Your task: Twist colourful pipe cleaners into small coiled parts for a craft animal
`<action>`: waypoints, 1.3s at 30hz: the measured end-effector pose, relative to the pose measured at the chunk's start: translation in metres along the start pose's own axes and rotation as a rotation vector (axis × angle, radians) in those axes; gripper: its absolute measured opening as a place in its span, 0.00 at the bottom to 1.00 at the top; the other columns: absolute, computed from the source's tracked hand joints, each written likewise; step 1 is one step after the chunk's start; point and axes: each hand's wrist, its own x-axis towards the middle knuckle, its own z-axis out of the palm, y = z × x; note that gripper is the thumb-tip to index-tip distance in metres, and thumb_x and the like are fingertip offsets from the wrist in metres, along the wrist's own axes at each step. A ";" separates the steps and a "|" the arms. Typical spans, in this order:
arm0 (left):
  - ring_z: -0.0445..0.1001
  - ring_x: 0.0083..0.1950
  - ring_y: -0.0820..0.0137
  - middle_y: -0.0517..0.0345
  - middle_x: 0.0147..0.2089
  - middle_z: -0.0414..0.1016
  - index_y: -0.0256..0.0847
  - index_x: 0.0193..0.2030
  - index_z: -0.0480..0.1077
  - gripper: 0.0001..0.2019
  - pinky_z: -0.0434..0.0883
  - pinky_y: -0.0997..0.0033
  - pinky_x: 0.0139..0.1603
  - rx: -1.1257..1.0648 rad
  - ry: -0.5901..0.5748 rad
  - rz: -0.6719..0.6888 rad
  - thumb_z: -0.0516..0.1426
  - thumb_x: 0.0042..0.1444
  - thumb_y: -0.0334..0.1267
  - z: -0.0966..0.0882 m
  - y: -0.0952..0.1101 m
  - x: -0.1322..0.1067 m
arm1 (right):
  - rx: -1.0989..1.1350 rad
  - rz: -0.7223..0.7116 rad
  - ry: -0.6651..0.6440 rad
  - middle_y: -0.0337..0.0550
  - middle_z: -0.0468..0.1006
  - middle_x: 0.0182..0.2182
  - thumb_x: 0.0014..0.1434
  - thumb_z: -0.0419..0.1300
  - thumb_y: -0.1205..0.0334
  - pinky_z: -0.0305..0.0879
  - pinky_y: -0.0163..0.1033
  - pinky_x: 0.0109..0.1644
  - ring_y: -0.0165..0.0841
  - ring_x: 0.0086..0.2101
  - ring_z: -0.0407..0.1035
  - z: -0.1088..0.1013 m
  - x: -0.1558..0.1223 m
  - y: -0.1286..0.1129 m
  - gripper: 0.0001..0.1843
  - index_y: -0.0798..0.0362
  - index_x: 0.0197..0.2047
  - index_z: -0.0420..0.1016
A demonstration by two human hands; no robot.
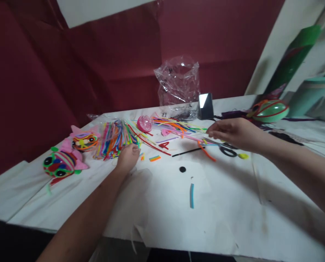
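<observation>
My left hand (129, 158) rests at the near edge of a clear bag of multicoloured pipe cleaners (116, 136). Its fingers are curled in, and what they hold, if anything, is hidden. Above a pair of scissors (228, 150), my right hand (232, 134) has thumb and fingertips pinched together close to the ends of loose pipe cleaners (179, 125). Anything in that pinch is too small to make out. Between the hands lie a red bent piece (164, 145), a black strip (186, 152) and an orange pipe cleaner (207, 152).
Two decorated big-eyed figures (61, 163) sit at the left. Behind stand a crumpled clear bag (179, 83), a pink ball (144, 124) and a dark box (206, 106). A green balloon (273, 111) lies at right. A black disc (182, 169) and blue strip (192, 195) lie in front.
</observation>
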 end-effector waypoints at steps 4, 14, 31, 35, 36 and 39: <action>0.70 0.33 0.70 0.55 0.35 0.73 0.38 0.35 0.70 0.12 0.65 0.73 0.35 -0.089 0.117 0.015 0.50 0.49 0.40 -0.002 0.010 -0.003 | 0.033 -0.223 -0.237 0.45 0.76 0.30 0.58 0.50 0.61 0.63 0.32 0.34 0.29 0.30 0.68 0.018 -0.040 -0.009 0.12 0.57 0.34 0.73; 0.69 0.32 0.71 0.57 0.33 0.72 0.39 0.34 0.70 0.12 0.65 0.73 0.34 -0.131 0.111 0.066 0.50 0.49 0.41 0.000 0.009 -0.007 | -0.324 -0.742 -0.336 0.50 0.71 0.33 0.60 0.43 0.71 0.60 0.40 0.41 0.34 0.36 0.64 0.075 -0.063 -0.043 0.12 0.57 0.36 0.67; 0.68 0.30 0.72 0.59 0.31 0.71 0.39 0.31 0.70 0.09 0.65 0.73 0.34 -0.159 0.112 0.150 0.51 0.48 0.40 0.001 0.008 -0.007 | -0.272 0.214 -0.050 0.41 0.75 0.22 0.53 0.48 0.64 0.58 0.31 0.28 0.30 0.23 0.67 0.032 0.004 0.067 0.10 0.54 0.30 0.71; 0.68 0.31 0.71 0.58 0.31 0.70 0.39 0.31 0.70 0.10 0.65 0.73 0.34 -0.159 0.097 0.157 0.52 0.47 0.41 0.002 0.009 -0.005 | -0.195 0.347 0.116 0.40 0.75 0.22 0.52 0.50 0.63 0.59 0.31 0.25 0.29 0.21 0.66 0.011 0.010 0.082 0.09 0.54 0.31 0.70; 0.68 0.31 0.71 0.58 0.31 0.70 0.40 0.31 0.70 0.10 0.65 0.73 0.33 -0.155 0.089 0.154 0.52 0.47 0.41 0.002 0.009 -0.005 | -0.178 0.363 0.143 0.41 0.75 0.22 0.52 0.49 0.63 0.59 0.31 0.25 0.28 0.21 0.66 0.008 0.012 0.086 0.10 0.55 0.32 0.70; 0.69 0.31 0.71 0.58 0.32 0.70 0.40 0.31 0.70 0.10 0.65 0.73 0.34 -0.141 0.073 0.152 0.52 0.47 0.42 0.000 0.011 -0.005 | -0.161 0.330 0.133 0.42 0.75 0.22 0.54 0.48 0.63 0.59 0.31 0.24 0.28 0.21 0.66 0.007 0.017 0.094 0.12 0.57 0.35 0.71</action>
